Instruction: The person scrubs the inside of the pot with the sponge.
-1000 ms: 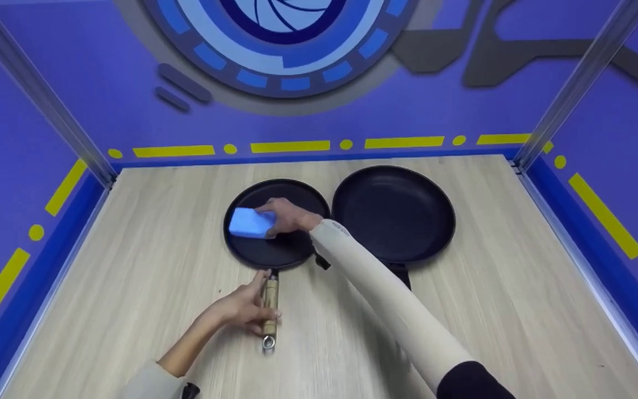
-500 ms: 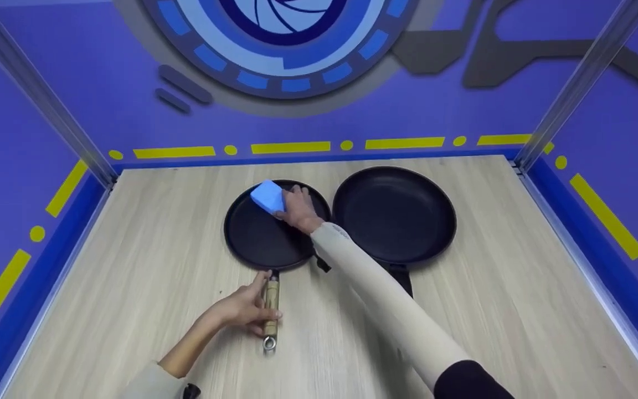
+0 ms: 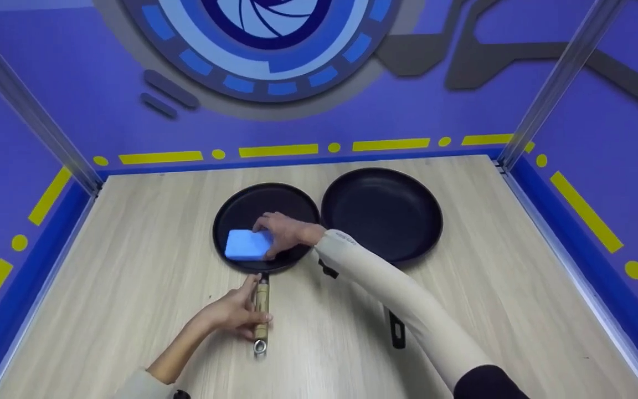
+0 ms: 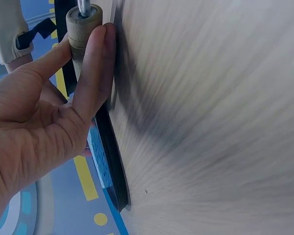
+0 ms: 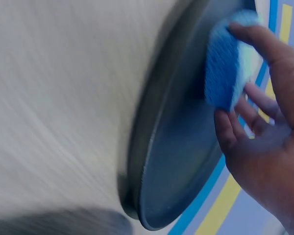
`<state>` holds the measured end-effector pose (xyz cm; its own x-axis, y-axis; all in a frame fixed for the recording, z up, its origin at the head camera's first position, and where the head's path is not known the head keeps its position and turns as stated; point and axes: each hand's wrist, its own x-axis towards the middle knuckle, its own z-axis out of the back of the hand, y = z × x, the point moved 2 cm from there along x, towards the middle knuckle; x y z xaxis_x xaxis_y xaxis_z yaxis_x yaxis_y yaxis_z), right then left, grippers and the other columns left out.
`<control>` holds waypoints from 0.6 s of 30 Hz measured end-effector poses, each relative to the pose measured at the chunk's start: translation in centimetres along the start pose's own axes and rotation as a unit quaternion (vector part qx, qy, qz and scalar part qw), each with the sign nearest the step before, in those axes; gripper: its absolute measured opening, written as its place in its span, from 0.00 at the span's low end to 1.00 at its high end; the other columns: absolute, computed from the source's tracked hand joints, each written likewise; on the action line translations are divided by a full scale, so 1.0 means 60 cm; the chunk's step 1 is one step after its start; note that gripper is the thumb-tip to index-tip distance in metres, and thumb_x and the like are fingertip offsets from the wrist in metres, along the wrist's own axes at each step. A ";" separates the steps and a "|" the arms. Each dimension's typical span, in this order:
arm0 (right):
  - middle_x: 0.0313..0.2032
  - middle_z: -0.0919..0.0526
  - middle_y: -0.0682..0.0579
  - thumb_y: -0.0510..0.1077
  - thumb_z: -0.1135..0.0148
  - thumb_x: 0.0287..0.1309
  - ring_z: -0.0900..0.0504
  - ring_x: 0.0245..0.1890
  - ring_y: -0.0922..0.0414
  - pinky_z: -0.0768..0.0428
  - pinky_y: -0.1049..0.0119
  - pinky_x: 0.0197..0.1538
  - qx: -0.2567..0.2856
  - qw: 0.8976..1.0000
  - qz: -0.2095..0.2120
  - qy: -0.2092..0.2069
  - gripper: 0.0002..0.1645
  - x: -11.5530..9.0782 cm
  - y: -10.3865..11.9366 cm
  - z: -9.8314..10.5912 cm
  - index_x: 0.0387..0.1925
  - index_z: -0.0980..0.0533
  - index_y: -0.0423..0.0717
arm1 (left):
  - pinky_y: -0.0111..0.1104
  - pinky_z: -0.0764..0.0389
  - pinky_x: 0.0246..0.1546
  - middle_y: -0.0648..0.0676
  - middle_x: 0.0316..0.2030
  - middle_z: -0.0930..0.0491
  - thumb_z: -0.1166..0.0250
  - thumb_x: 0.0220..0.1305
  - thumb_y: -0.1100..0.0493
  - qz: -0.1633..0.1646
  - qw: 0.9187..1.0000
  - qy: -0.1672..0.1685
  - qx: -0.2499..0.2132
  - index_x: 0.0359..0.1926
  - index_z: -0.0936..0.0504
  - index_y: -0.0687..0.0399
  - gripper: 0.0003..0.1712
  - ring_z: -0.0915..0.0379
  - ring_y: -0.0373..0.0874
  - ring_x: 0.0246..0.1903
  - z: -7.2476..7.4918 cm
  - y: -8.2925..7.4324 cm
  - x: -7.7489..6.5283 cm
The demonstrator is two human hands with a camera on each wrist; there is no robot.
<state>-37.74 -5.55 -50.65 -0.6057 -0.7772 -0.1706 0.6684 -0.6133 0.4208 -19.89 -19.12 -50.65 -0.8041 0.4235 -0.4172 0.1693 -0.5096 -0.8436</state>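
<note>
A flat black pan [image 3: 241, 208] with a wooden handle [image 3: 262, 302] lies on the table, its handle toward me. My left hand [image 3: 234, 313] grips that handle between thumb and fingers; the left wrist view shows the handle's wooden end [image 4: 85, 24] pinched there. Over the near left part of the same pan, my right hand [image 3: 286, 233] holds a blue sponge [image 3: 247, 245]. In the right wrist view the thumb and fingertips pinch the sponge [image 5: 223, 68] by its edges, with its face against or close to the pan [image 5: 171, 161].
A larger, deeper black frying pan [image 3: 382, 213] stands right of the first, rims close together. Its black handle [image 3: 397, 331] points toward me, partly under my right forearm. Blue patterned walls [image 3: 274, 127] enclose the wooden table [image 3: 147, 238] at the back and sides.
My right hand has swept the sponge up toward the pan's far side, then back down to its near left. The left hand keeps its grip on the handle. The head view has shifted slightly.
</note>
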 end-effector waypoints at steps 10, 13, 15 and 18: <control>0.65 0.29 0.40 0.59 0.30 0.61 0.29 0.64 0.45 0.27 0.56 0.71 -0.053 0.996 -0.055 -0.045 0.44 0.014 -0.031 0.011 0.75 0.34 0.58 | 0.39 0.10 0.25 0.65 0.36 0.18 0.29 0.65 0.63 -0.005 1.000 -0.001 -0.005 0.78 0.59 0.66 0.55 0.14 0.47 0.26 -0.002 0.000 0.005; 0.65 0.28 0.39 0.60 0.34 0.65 0.29 0.65 0.44 0.27 0.54 0.71 -0.077 0.982 -0.140 -0.100 0.42 0.017 -0.055 0.016 0.75 0.34 0.54 | 0.39 0.10 0.25 0.65 0.35 0.18 0.29 0.65 0.63 -0.005 1.000 -0.001 -0.001 0.78 0.59 0.66 0.55 0.15 0.46 0.26 -0.002 0.003 0.004; 0.65 0.29 0.37 0.60 0.36 0.66 0.28 0.65 0.43 0.26 0.53 0.70 -0.084 0.972 -0.186 -0.117 0.41 0.016 -0.067 0.019 0.75 0.35 0.52 | 0.39 0.10 0.25 0.65 0.35 0.18 0.28 0.65 0.63 -0.001 1.000 -0.001 0.002 0.78 0.59 0.66 0.55 0.15 0.45 0.26 -0.001 0.004 0.003; 0.66 0.30 0.36 0.61 0.38 0.68 0.28 0.65 0.42 0.22 0.52 0.67 -0.092 0.966 -0.214 -0.114 0.42 0.015 -0.077 0.024 0.76 0.37 0.51 | 0.39 0.10 0.25 0.65 0.36 0.18 0.28 0.65 0.63 0.004 1.000 -0.001 0.005 0.78 0.59 0.65 0.56 0.14 0.46 0.26 0.002 0.003 0.002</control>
<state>-41.96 -3.22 -51.47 -0.9093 -0.4076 -0.0841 0.3874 -0.9027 0.1870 -20.02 -19.24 -50.80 -0.8043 0.4174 -0.4229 0.1705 -0.5197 -0.8372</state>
